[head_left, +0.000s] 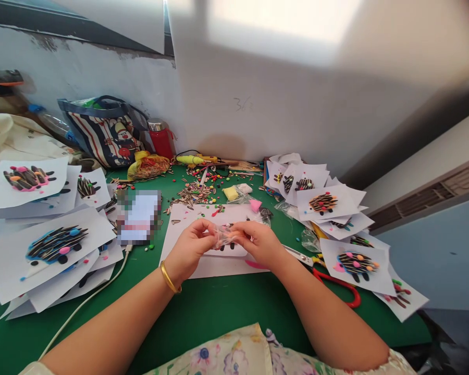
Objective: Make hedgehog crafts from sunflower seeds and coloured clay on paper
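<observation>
Between my two hands, at the middle of the head view, is a small clear plastic bag (223, 235) with something pale orange-pink inside. My left hand (193, 245), with a gold bangle at its wrist, pinches the bag's left side. On the right side my right hand (258, 242) grips it with thumb and fingers. Beneath them lies a white sheet (187, 263), and a smaller card on it is partly hidden, with dark pieces showing. A pink lump of clay (255, 205) and a yellow lump (230, 194) sit just behind.
Stacks of seed-decorated cards stand at left (8, 260) and right (332, 203). Red-handled scissors (349, 291) lie right of my right hand. A charging phone (139, 216) is at left. Sunflower seeds (193, 192) are scattered behind, near a red flask (161, 139) and a striped bag (105, 135).
</observation>
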A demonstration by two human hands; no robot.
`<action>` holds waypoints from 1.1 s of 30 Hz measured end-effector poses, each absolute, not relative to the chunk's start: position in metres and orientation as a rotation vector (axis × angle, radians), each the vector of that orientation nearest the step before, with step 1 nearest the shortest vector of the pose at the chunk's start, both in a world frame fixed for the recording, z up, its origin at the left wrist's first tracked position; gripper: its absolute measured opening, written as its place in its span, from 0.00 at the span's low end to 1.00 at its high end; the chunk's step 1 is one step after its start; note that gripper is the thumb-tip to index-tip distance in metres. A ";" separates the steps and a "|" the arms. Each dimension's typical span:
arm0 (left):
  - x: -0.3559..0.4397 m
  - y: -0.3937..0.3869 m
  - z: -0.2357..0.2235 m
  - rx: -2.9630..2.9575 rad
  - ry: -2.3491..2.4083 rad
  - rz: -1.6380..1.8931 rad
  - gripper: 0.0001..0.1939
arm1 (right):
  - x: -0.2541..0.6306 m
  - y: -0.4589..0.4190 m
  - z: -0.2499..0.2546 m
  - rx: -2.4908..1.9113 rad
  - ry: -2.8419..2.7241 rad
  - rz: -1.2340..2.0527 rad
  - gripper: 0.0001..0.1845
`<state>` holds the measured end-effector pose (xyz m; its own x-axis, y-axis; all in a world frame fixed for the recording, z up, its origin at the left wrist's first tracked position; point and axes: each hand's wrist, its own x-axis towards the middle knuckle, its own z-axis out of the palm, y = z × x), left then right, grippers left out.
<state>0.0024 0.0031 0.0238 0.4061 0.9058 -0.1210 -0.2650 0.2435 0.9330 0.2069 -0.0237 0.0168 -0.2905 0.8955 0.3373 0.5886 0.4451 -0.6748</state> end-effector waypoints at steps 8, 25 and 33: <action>-0.002 0.007 0.014 1.471 0.983 0.959 0.06 | 0.202 -0.025 0.013 -1.121 -1.546 1.172 0.13; 0.001 -0.003 0.013 2.059 0.950 0.947 0.05 | 0.192 -0.025 0.015 -1.092 -1.329 1.314 0.14; 0.003 -0.007 0.017 2.194 0.953 0.991 0.05 | 0.181 -0.031 0.018 -1.036 -1.221 1.386 0.14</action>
<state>0.0027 -0.0069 0.0171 0.4778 0.7783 0.4074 0.3768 -0.6004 0.7053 0.1808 -0.0308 0.0176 -0.1558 0.9878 0.0056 -0.1301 -0.0149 -0.9914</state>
